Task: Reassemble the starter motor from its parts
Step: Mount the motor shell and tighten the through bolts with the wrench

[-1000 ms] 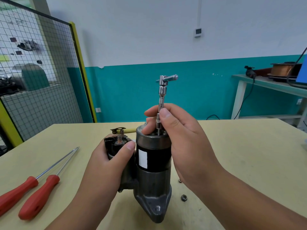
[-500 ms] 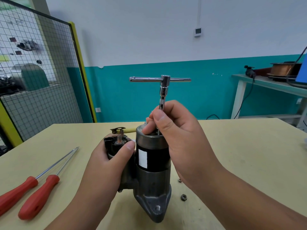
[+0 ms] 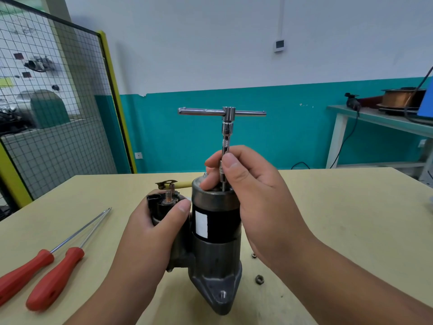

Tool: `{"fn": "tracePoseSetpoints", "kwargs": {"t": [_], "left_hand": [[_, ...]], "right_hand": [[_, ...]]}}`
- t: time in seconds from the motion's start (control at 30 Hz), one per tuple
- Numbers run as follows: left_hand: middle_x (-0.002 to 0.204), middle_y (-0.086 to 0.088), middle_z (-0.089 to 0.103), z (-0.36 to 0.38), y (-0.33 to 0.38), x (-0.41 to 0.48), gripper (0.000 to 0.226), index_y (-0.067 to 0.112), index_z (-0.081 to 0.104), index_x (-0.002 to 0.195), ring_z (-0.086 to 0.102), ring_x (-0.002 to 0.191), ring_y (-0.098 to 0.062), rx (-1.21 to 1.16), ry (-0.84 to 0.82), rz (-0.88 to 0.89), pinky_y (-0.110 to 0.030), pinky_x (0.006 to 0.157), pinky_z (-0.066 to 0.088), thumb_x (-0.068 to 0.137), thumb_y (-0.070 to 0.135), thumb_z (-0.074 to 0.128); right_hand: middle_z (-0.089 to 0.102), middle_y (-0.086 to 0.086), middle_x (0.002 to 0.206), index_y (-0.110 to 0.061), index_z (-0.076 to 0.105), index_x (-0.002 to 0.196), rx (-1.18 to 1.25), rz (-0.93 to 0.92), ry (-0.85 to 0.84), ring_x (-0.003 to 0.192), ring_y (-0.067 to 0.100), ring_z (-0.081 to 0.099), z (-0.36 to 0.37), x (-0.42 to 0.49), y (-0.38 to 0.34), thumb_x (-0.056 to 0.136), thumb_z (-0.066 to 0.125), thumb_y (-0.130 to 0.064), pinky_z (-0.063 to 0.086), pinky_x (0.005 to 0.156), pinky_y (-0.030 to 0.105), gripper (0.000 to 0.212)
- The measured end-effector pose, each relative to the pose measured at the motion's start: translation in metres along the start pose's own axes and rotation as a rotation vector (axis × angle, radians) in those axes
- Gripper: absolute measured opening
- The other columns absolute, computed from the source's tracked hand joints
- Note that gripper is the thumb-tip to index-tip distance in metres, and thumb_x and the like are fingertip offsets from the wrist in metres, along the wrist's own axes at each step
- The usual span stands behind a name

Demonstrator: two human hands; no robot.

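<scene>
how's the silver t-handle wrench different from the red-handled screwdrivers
The silver T-handle wrench stands upright on the grey starter motor; the two red-handled screwdrivers lie flat on the beige table. The right hand pinches the wrench's shaft; nothing touches the screwdrivers. The wrench is bare metal with a crossbar; the screwdrivers have red grips. Both have slim metal shafts.

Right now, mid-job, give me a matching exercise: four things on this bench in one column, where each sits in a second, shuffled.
1. T-handle wrench
2. red-handled screwdrivers
3. loose hex nut
4. solenoid

A. flat on the table, left of the starter motor
B. pinched by the right hand, upright on the motor's top
C. gripped by the left hand
D. on the table, right of the motor's base

Pairs: 1-B, 2-A, 3-D, 4-C.
</scene>
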State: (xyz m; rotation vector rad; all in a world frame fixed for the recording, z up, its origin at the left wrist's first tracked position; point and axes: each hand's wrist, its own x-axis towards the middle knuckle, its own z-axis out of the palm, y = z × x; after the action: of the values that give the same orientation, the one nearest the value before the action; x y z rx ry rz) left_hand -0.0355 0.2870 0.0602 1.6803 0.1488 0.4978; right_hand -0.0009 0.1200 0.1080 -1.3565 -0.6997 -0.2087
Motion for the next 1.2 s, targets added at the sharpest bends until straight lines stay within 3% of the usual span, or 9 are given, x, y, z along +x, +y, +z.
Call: {"fn": "tracePoseSetpoints", "kwargs": {"t": [0.13,0.3,0.43,0.57,0.77,0.97,1.2], "left_hand": [[0.088,0.004,0.078,-0.0001,0.0001,-0.0002,0.059,0.041,0.073,0.102,0.075,0.078,-0.032,0.007,0.002,0.0,-0.025,0.04,0.046,0.057,0.078,0.067],[0.091,0.002,0.079,0.0001,-0.0006,-0.0001,0.063,0.039,0.073,0.105,0.077,0.081,-0.033,0.007,0.005,-0.006,-0.028,0.041,0.048,0.056,0.078,0.067],[0.096,0.005,0.081,0.0005,-0.0016,0.0007,0.06,0.041,0.074,0.104,0.079,0.088,-0.025,0.0,-0.003,-0.004,-0.043,0.054,0.062,0.056,0.077,0.068],[0.089,0.005,0.079,-0.0002,-0.0012,-0.0001,0.058,0.041,0.074,0.102,0.077,0.079,-0.026,-0.019,-0.011,0.001,-0.028,0.043,0.051,0.057,0.076,0.068],[0.09,0.005,0.08,-0.0001,-0.0016,0.0008,0.05,0.048,0.074,0.098,0.08,0.08,-0.029,-0.029,-0.016,-0.008,-0.032,0.044,0.052,0.057,0.076,0.069],[0.098,0.007,0.081,-0.0001,-0.0036,0.0018,0.06,0.046,0.073,0.106,0.079,0.095,-0.03,-0.029,-0.008,-0.001,-0.059,0.069,0.066,0.056,0.079,0.069],[0.096,0.009,0.081,0.0008,-0.0014,0.0004,0.059,0.048,0.072,0.104,0.079,0.094,-0.029,-0.027,-0.004,-0.012,-0.055,0.066,0.066,0.054,0.08,0.068]], "right_hand": [[0.076,-0.005,0.086,-0.037,0.069,0.093,-0.011,-0.008,0.007,0.086,0.01,0.071,0.0006,0.0011,0.0002,0.101,0.05,-0.044,0.056,0.082,0.019,0.021],[0.075,-0.004,0.084,-0.025,0.066,0.095,-0.003,-0.017,0.013,0.085,0.008,0.071,0.0007,0.0008,-0.0002,0.101,0.054,-0.041,0.053,0.083,0.014,0.022],[0.075,-0.003,0.085,-0.022,0.065,0.094,0.004,-0.013,0.014,0.086,0.008,0.07,0.001,0.0008,-0.0005,0.101,0.054,-0.042,0.052,0.083,0.013,0.023],[0.075,-0.005,0.085,-0.031,0.067,0.091,0.004,-0.004,0.002,0.086,0.008,0.069,0.001,0.0007,-0.0012,0.101,0.051,-0.045,0.051,0.081,0.011,0.023],[0.075,0.0,0.086,-0.034,0.07,0.095,0.046,-0.001,-0.007,0.088,0.011,0.07,-0.0011,-0.0002,-0.0001,0.104,0.044,-0.041,0.054,0.087,0.016,0.029],[0.075,-0.006,0.086,-0.038,0.069,0.093,-0.007,-0.004,-0.006,0.088,0.01,0.071,0.0004,0.0003,-0.0008,0.101,0.047,-0.046,0.054,0.083,0.015,0.024],[0.076,-0.004,0.085,-0.03,0.067,0.092,-0.008,-0.003,0.006,0.086,0.01,0.071,0.0003,0.001,-0.0007,0.1,0.052,-0.045,0.054,0.083,0.016,0.022]]}}
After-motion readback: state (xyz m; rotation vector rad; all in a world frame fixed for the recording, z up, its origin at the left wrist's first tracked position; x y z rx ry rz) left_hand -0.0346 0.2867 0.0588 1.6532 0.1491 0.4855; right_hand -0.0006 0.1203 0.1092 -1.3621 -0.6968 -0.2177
